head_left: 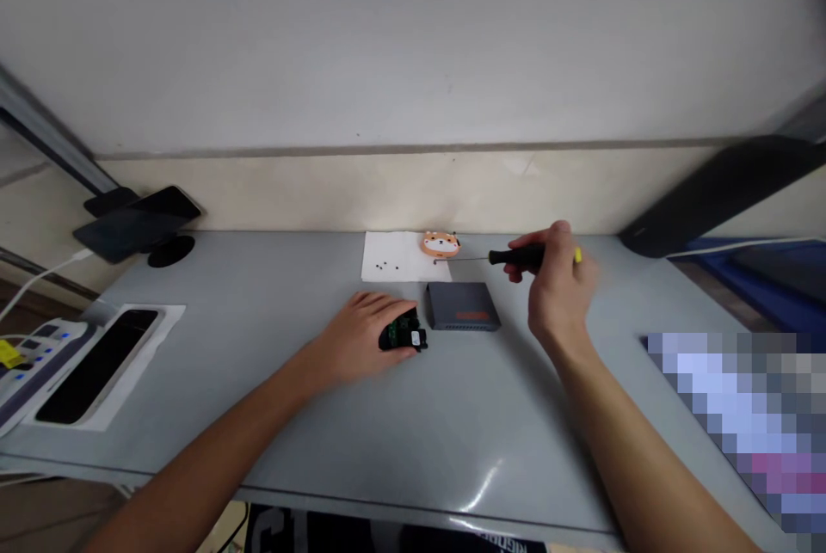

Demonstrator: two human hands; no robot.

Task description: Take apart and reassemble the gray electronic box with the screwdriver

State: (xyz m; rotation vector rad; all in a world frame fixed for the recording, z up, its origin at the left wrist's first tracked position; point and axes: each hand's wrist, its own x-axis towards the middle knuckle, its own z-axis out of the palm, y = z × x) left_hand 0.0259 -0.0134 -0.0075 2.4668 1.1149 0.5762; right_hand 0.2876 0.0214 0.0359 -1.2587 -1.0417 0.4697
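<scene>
My left hand (361, 338) is closed around a small black electronic device (405, 333), its thumb and fingers on opposite edges. A green circuit board and a white label show on the device, which is on or just above the desk. My right hand (563, 286) grips a screwdriver (520, 257) with a black handle and a yellow end. Its thin shaft points left, and a tiny dark thing, perhaps a screw, shows at the tip over a white sheet of paper (374, 248). Several tiny dark screws (385, 264) lie on that sheet.
An orange animal-face case (440, 245) sits on the sheet's right part. Between my hands lies a flat dark grey box (461, 299). Leftward are a phone on a stand (142, 222), another phone (100, 368) and a power strip (39, 364). A black cylinder (716, 200) stands at the right.
</scene>
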